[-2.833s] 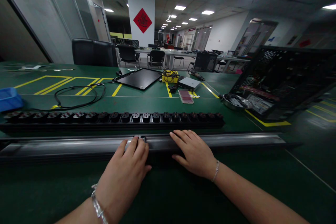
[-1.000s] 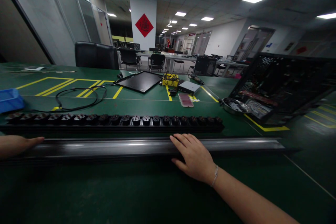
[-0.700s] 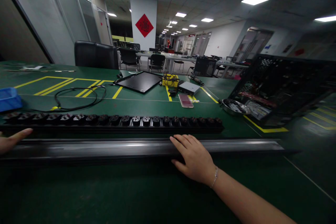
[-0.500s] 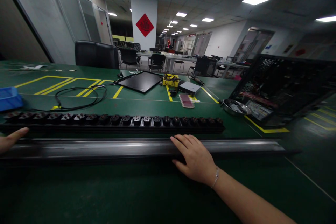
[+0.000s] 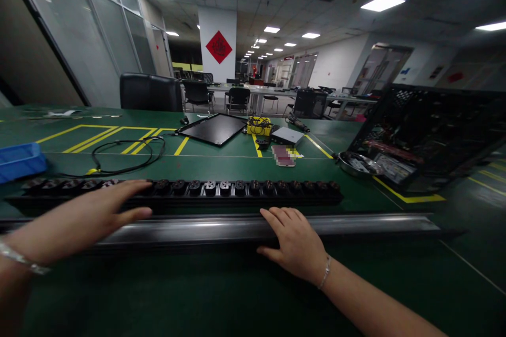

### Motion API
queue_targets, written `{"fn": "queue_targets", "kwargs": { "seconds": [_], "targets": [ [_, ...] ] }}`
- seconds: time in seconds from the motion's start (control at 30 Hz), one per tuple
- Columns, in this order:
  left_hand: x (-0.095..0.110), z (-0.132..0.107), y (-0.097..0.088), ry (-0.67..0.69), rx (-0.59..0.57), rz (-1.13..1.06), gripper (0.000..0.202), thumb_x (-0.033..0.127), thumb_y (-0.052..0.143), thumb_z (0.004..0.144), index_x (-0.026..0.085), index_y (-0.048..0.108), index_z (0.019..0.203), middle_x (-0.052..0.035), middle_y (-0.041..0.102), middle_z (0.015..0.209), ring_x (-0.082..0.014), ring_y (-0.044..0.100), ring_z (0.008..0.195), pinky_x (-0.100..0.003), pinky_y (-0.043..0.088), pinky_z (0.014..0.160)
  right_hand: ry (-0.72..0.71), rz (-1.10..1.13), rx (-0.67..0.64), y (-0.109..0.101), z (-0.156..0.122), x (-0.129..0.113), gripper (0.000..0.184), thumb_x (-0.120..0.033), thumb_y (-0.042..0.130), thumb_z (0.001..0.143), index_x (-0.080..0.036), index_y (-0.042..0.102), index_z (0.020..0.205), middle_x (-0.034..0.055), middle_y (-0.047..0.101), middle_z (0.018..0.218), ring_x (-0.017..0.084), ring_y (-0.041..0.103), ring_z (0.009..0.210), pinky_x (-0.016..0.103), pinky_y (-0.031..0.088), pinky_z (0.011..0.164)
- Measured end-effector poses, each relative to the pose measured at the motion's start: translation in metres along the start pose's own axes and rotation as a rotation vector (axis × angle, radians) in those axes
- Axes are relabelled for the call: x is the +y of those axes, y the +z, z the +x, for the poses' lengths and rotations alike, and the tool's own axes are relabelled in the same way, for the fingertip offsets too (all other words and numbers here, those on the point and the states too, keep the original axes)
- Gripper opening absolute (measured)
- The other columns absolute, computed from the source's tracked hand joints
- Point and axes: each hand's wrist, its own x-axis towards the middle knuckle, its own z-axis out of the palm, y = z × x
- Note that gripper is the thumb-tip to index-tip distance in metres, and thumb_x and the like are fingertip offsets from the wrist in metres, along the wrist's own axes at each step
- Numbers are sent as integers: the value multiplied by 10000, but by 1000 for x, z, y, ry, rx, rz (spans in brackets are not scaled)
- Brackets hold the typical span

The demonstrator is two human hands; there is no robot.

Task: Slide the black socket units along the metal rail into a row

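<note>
A long grey metal rail [image 5: 356, 224] lies across the green bench in front of me. Behind it lies a long black socket strip [image 5: 245, 189] with several outlets. My right hand [image 5: 294, 242] rests flat on the rail near its middle, fingers stretched out. My left hand [image 5: 83, 216] hovers over the left part of the rail, fingers extended and reaching the near edge of the socket strip. Both wrists wear thin bracelets.
A blue bin [image 5: 19, 160] sits at the far left, a looped black cable [image 5: 126, 155] behind the strip. Farther back lie a black flat panel [image 5: 213, 129], a yellow box [image 5: 259, 126], a grey box [image 5: 286, 137]. An open computer case [image 5: 427, 131] and metal bowl [image 5: 358, 163] stand right.
My left hand slid left along the rail to the frame's edge, then swung back right and forward over the socket strip. The right hand stayed put.
</note>
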Motion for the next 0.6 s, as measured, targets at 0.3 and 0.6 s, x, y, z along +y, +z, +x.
{"fn": "queue_targets", "kwargs": {
  "seconds": [0.3, 0.6],
  "targets": [
    [69, 14, 44, 199, -257, 54, 858, 372, 627, 622, 255, 305, 1408, -87, 456, 1382, -263, 445, 1246, -406, 326, 1057, 2, 57, -107, -9, 8, 2, 712, -566, 618, 721, -201, 460, 1312, 92, 505, 1214, 252, 446, 1060, 416, 348, 946],
    [34, 14, 33, 17, -301, 177, 809, 198, 536, 475, 128, 497, 1280, -155, 551, 1269, -313, 515, 1166, -414, 391, 996, 100, -8, -251, -36, 0, 18, 646, -405, 696, 665, -188, 506, 1243, 84, 533, 1143, 254, 497, 1003, 425, 412, 884]
  ]
}}
